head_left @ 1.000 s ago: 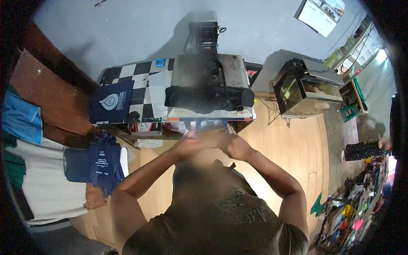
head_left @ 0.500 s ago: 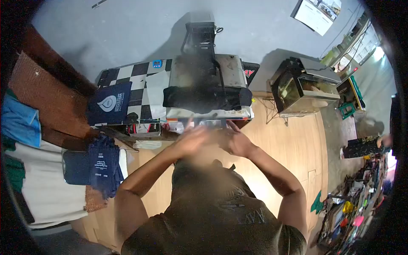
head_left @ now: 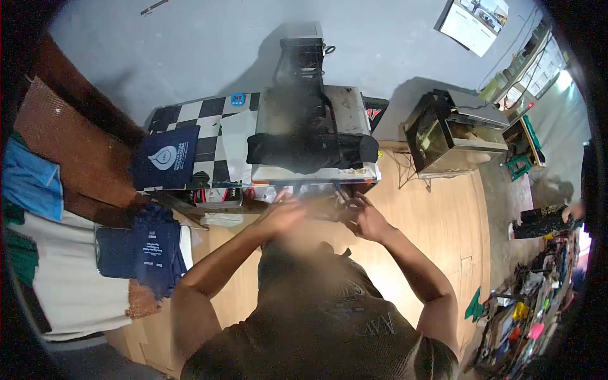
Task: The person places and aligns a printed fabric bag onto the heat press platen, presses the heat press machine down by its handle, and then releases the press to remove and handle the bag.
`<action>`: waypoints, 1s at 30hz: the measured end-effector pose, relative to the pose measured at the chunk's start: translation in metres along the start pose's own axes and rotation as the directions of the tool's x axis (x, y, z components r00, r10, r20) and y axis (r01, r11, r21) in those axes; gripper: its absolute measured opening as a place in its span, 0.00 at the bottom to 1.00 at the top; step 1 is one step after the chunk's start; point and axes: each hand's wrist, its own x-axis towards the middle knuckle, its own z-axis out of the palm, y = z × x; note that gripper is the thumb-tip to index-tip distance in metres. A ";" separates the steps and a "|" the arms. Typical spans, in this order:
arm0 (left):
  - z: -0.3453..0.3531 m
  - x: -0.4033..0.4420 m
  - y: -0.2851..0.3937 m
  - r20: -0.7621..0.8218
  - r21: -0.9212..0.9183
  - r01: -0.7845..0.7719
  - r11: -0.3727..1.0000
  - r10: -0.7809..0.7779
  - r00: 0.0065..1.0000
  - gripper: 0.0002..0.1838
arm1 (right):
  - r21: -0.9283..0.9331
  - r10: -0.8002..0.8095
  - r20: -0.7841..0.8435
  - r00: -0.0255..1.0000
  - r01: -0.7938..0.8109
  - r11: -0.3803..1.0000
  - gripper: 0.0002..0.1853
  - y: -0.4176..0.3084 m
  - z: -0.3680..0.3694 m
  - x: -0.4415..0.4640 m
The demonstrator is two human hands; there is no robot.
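In front of my body, below the front edge of a heat press (head_left: 310,104), I hold both hands close together. My left hand (head_left: 283,216) has its fingers bent inward, and a hazy smudge covers part of them. My right hand (head_left: 368,220) is curled, with thumb and fingers drawn together. Whatever lies between the hands is too blurred to name. A pale, shiny patch (head_left: 313,191) shows just beyond the fingertips. Black cloth (head_left: 310,150) wraps the front of the press.
A navy printed bag (head_left: 166,157) lies on the checkered table (head_left: 209,111) left of the press. Folded navy cloths (head_left: 155,250) rest at lower left. A glass tank (head_left: 459,136) stands to the right. Another person's hand (head_left: 575,211) shows at far right, above a cluttered rack (head_left: 532,297).
My right hand has shifted slightly right and its fingers show more clearly. My left hand is less motion-blurred and remains near the same spot. The view has tilted slightly.
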 end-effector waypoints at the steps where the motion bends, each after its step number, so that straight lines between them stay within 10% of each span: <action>1: 0.004 0.001 0.003 0.003 -0.001 -0.001 1.000 0.001 1.000 0.10 | 0.000 -0.030 0.021 0.999 0.030 1.000 0.13 -0.003 0.000 0.000; 19: -0.006 0.031 0.012 0.055 -0.137 -0.080 0.987 0.088 0.995 0.03 | 0.014 -0.130 0.158 0.979 0.129 0.992 0.13 -0.006 0.008 0.037; 26: -0.032 0.010 0.014 -0.225 -0.136 -0.039 0.990 0.007 0.974 0.10 | 0.070 -0.072 -0.072 0.995 0.077 0.995 0.07 -0.013 -0.004 0.018; 28: -0.041 -0.015 0.009 -0.419 -0.279 0.197 0.940 -0.304 0.855 0.09 | 0.105 -0.012 -0.025 1.000 0.014 0.994 0.06 -0.021 -0.010 0.020; 30: -0.033 -0.079 -0.064 -0.533 0.047 0.302 0.952 -0.232 0.814 0.07 | 0.147 0.022 -0.069 0.997 -0.011 0.989 0.05 -0.021 -0.002 0.022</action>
